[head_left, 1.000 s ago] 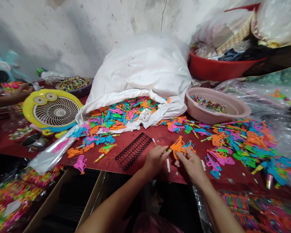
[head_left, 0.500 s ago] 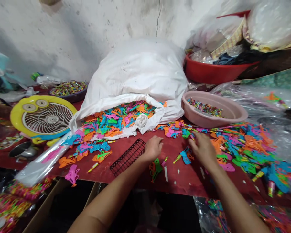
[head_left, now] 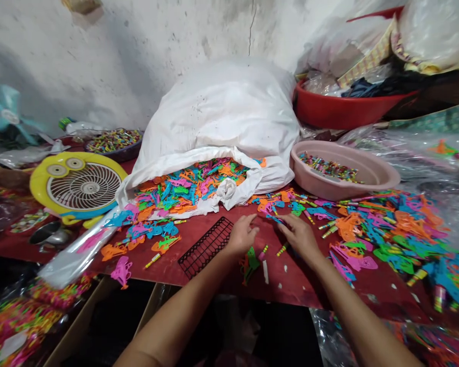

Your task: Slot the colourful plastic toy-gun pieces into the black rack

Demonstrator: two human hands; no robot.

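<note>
My right hand (head_left: 300, 235) is over the red tabletop, its fingers pinched at the end of a small blue plastic toy piece (head_left: 274, 217). Facing it, my left hand (head_left: 243, 232) has curled fingers; what they may hold is hidden. Just left of that hand lies a black wire rack (head_left: 205, 246). Below the hands are a green and orange toy gun (head_left: 251, 265) and a small candy tube (head_left: 263, 253). Another yellow tube (head_left: 282, 248) lies partly by my right hand. Behind, a white sack (head_left: 222, 109) spills colourful plastic toy guns (head_left: 191, 186).
A pink basin (head_left: 382, 176) holds small candy tubes. Loose toy guns (head_left: 401, 229) spread across the right side. A yellow fan (head_left: 38, 178) and a clear plastic bag (head_left: 67, 260) are at left. A red tub (head_left: 344, 107) stands at back right.
My right hand has moved left, closer to my left hand, and a blue piece now shows at its fingertips. The blue toy gun between the hands is no longer visible. The view shifts slightly.
</note>
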